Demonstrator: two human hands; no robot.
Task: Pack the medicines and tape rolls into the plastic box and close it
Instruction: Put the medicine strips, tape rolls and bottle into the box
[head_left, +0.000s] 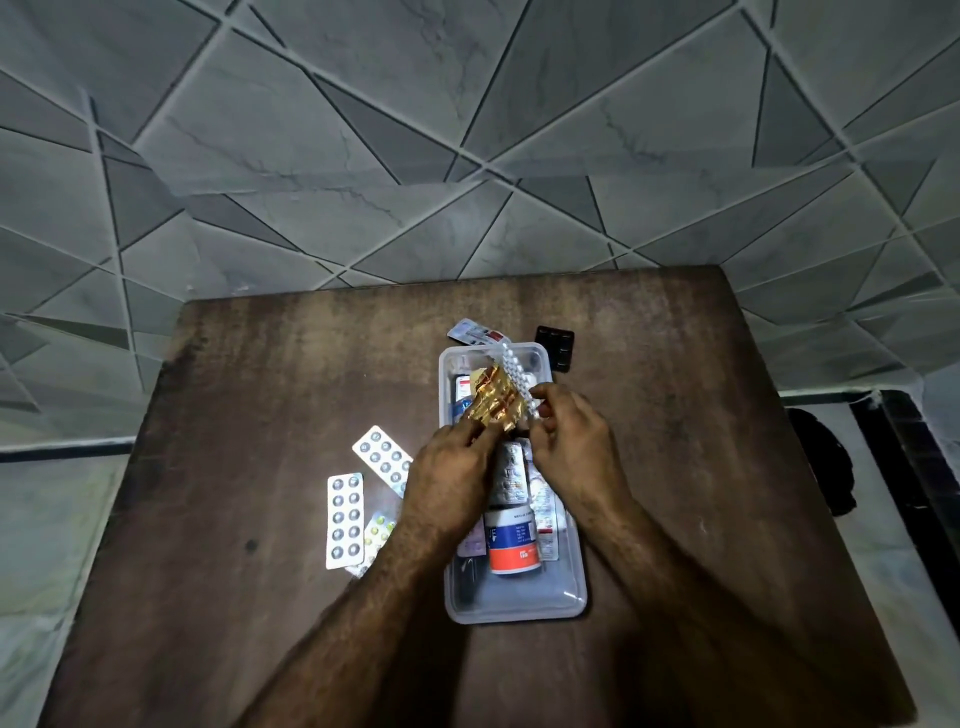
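The head view looks down on a brown worktop (260, 597) with an open plastic box (569, 597) lying lengthwise at its centre. Both hands hang over the box's 12 o'clock half: the left hand (449, 467) has its grip pinching a gold strip (493, 400), and the right hand (576, 441) has its grip pinching a white strip (517, 379) that slants up toward the far rim. The two strips touch or overlap where the fingers meet, so the step in hand looks to be packing medicines, with this pair about to go in. Already inside are a white tub with an orange band (511, 543) toward 6 o'clock and several cartons and strips beneath the hands; no tape roll can be picked out, and no lid shows. The next move seems to call for laying both strips flat on the contents so nothing stands above the rim. Off the box, at 9 o'clock, three silver blister packs (345, 519) lie just beside the left forearm, one partly under it. At 12 o'clock a blue-and-red strip (470, 332) pokes out past the far rim, and a black blister pack (556, 345) lies at 1 o'clock just outside the box. These loose packs remain to be gathered, and the left forearm would have to clear the silver ones first.
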